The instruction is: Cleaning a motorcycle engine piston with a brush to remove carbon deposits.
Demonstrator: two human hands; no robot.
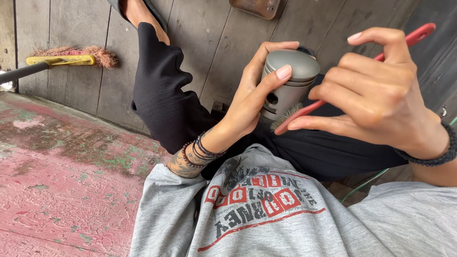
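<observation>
Two hands on the job, both closed on something. My left hand (254, 97) wraps the grey metal piston (288, 83) at mid-frame, thumb lying across its side near the pin hole and fingers curled behind the crown, holding it up over my lap. My right hand (381, 100) pinches the red-handled brush (314, 107), index finger lifted, bristles touching the piston's lower skirt. I judge the piston solid and fairly heavy for its size, rigid, with a smooth and possibly greasy skin, so the grooved ring band and the pin hole look like the surest places to grip. The brush is light and stiff. Below sit my black trousers (166, 104) and grey printed shirt (285, 219). Far left, a yellow-headed broom (71, 58) lies on grey floorboards (209, 33); near left, a worn red painted surface (62, 190).
</observation>
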